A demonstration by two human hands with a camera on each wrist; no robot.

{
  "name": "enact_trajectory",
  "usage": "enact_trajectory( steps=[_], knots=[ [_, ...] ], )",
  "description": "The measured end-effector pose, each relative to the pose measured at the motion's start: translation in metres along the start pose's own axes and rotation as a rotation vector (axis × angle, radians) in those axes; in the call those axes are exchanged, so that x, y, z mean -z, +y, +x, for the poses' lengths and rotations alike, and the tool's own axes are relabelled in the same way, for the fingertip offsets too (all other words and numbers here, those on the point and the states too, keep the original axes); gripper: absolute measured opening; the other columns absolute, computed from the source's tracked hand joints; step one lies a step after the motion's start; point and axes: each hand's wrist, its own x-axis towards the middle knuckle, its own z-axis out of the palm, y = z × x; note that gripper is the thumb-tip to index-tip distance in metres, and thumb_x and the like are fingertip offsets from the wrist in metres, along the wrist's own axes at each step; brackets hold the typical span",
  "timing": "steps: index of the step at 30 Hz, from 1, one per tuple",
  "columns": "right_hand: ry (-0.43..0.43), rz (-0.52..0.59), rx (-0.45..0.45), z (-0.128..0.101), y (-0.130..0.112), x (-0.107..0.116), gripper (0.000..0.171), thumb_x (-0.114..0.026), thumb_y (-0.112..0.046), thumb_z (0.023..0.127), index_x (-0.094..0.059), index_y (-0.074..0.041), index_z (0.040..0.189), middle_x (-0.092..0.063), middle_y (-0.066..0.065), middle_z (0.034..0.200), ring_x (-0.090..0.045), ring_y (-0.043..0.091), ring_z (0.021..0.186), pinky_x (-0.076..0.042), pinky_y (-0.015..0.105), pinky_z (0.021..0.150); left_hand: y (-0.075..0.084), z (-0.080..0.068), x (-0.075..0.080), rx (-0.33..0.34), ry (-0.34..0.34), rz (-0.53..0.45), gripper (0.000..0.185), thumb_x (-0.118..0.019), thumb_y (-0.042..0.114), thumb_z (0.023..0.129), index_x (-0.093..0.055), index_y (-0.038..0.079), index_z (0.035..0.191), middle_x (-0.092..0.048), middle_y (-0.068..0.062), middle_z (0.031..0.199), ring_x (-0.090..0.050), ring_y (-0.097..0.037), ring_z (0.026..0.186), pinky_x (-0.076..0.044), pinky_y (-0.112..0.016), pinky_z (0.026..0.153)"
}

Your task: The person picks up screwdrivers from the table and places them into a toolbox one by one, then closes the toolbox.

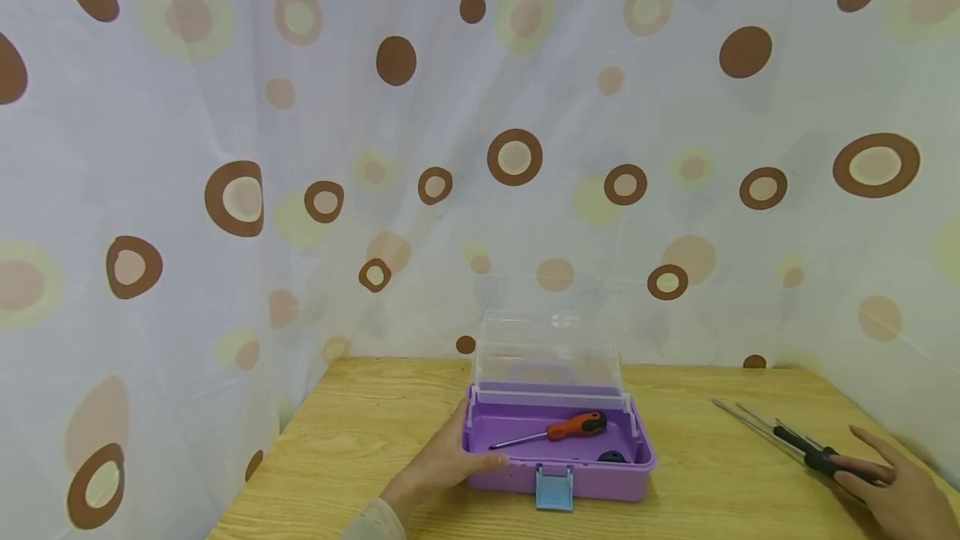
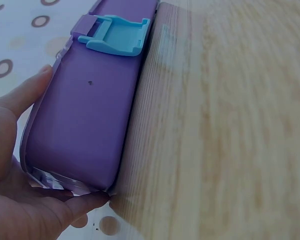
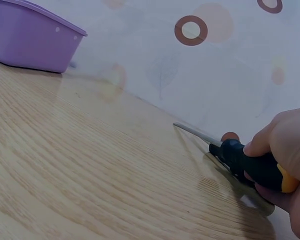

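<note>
A purple tool box (image 1: 592, 483) stands mid-table with its clear lid (image 1: 551, 352) raised and a blue latch (image 1: 554, 487) at the front. An orange-handled screwdriver (image 1: 558, 430) and a small dark object (image 1: 611, 456) lie inside. My left hand (image 1: 453, 457) grips the box's left end, thumb on the front rim; the left wrist view shows this hand (image 2: 12, 165) wrapped round the box (image 2: 85, 125). At the far right my right hand (image 1: 870, 473) holds the black handle of a long metal tool (image 1: 780, 436). In the right wrist view its fingers (image 3: 285, 145) curl round that handle (image 3: 250, 162).
The wooden table (image 1: 360, 448) ends at a left edge and a right corner near my right hand. A spotted curtain (image 1: 480, 148) hangs close behind the table. A second thin metal rod (image 1: 738, 419) lies alongside the tool.
</note>
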Motion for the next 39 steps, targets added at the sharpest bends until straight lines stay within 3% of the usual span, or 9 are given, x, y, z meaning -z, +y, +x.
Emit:
enact_trajectory(
  steps=[2, 5, 9, 15, 19, 28, 36, 38, 39],
  knots=[
    [0.02, 0.042, -0.021, -0.001, 0.0, -0.001, 0.082, -0.065, -0.036, 0.103, -0.022, 0.013, 0.153, -0.077, 0.012, 0.1, -0.066, 0.027, 0.076, -0.056, 0.042, 0.072, -0.001, 0.0, 0.0, -0.004, 0.0, 0.003, 0.121, -0.087, 0.026, 0.085, 0.002, 0.016, 0.167, -0.039, -0.019, 0.156, -0.048, -0.039, 0.133, -0.035, -0.06, 0.113],
    [0.053, 0.12, -0.042, -0.003, -0.002, -0.002, 0.083, -0.065, -0.034, 0.104, -0.018, 0.014, 0.154, -0.078, 0.005, 0.092, -0.048, 0.008, 0.05, -0.045, 0.026, 0.047, 0.0, 0.0, 0.0, -0.009, -0.006, -0.001, 0.121, -0.087, 0.028, 0.085, 0.001, 0.016, 0.167, -0.041, -0.019, 0.155, -0.049, -0.039, 0.132, -0.036, -0.06, 0.112],
    [0.068, 0.216, -0.063, -0.005, -0.005, -0.002, 0.088, -0.063, -0.032, 0.105, -0.007, 0.014, 0.155, -0.077, -0.001, 0.088, -0.041, 0.008, 0.04, -0.043, 0.03, 0.039, 0.001, 0.0, 0.0, -0.011, -0.009, 0.001, 0.121, -0.087, 0.028, 0.085, 0.001, 0.016, 0.167, -0.042, -0.019, 0.154, -0.049, -0.039, 0.132, -0.036, -0.06, 0.112],
    [0.001, 0.363, -0.098, -0.004, -0.006, 0.004, 0.1, -0.064, -0.036, 0.104, 0.007, 0.014, 0.154, -0.068, -0.03, 0.085, -0.058, 0.013, 0.048, -0.044, 0.032, 0.041, 0.0, 0.0, 0.0, -0.006, -0.009, 0.016, 0.121, -0.087, 0.03, 0.085, 0.001, 0.016, 0.167, -0.04, -0.018, 0.155, -0.048, -0.039, 0.133, -0.036, -0.06, 0.112],
    [-0.027, 0.435, -0.114, -0.001, -0.008, 0.007, 0.107, -0.064, -0.038, 0.104, 0.017, 0.011, 0.153, -0.07, -0.029, 0.087, -0.062, -0.003, 0.064, -0.045, 0.033, 0.046, 0.0, 0.0, 0.0, -0.012, -0.008, 0.009, 0.12, -0.087, 0.028, 0.085, 0.0, 0.015, 0.167, -0.04, -0.018, 0.156, -0.048, -0.039, 0.133, -0.036, -0.06, 0.113],
    [-0.055, 0.587, -0.127, -0.002, -0.017, 0.008, 0.104, -0.063, -0.031, 0.105, 0.024, -0.016, 0.159, -0.066, -0.036, 0.091, -0.054, 0.015, 0.048, -0.036, 0.042, 0.039, 0.001, 0.0, 0.0, -0.008, -0.004, 0.004, 0.12, -0.086, 0.027, 0.085, 0.001, 0.015, 0.167, -0.038, -0.017, 0.158, -0.046, -0.039, 0.134, -0.033, -0.06, 0.114],
    [-0.126, 0.815, -0.015, -0.002, -0.02, 0.01, 0.092, -0.053, -0.006, 0.108, 0.018, -0.027, 0.163, -0.072, -0.026, 0.103, -0.048, 0.015, 0.042, -0.027, 0.043, 0.038, 0.003, -0.001, -0.001, -0.002, 0.002, -0.004, 0.12, -0.086, 0.026, 0.085, 0.001, 0.016, 0.167, -0.041, -0.019, 0.155, -0.048, -0.04, 0.133, -0.035, -0.06, 0.113],
    [-0.136, 0.84, 0.02, -0.003, -0.022, 0.01, 0.088, -0.051, -0.004, 0.109, 0.015, -0.026, 0.164, -0.072, -0.025, 0.106, -0.058, 0.014, 0.051, -0.025, 0.043, 0.04, 0.004, -0.001, -0.001, -0.005, 0.001, -0.005, 0.119, -0.086, 0.025, 0.085, 0.0, 0.016, 0.167, -0.041, -0.019, 0.155, -0.048, -0.04, 0.133, -0.035, -0.06, 0.113],
    [-0.145, 0.868, 0.053, -0.003, -0.022, 0.009, 0.086, -0.048, -0.001, 0.109, 0.01, -0.031, 0.165, -0.073, -0.023, 0.108, -0.05, 0.014, 0.046, -0.025, 0.042, 0.04, 0.004, -0.001, -0.001, -0.004, 0.003, -0.004, 0.119, -0.086, 0.024, 0.085, 0.0, 0.016, 0.167, -0.041, -0.019, 0.155, -0.048, -0.04, 0.133, -0.035, -0.06, 0.113]
  ],
)
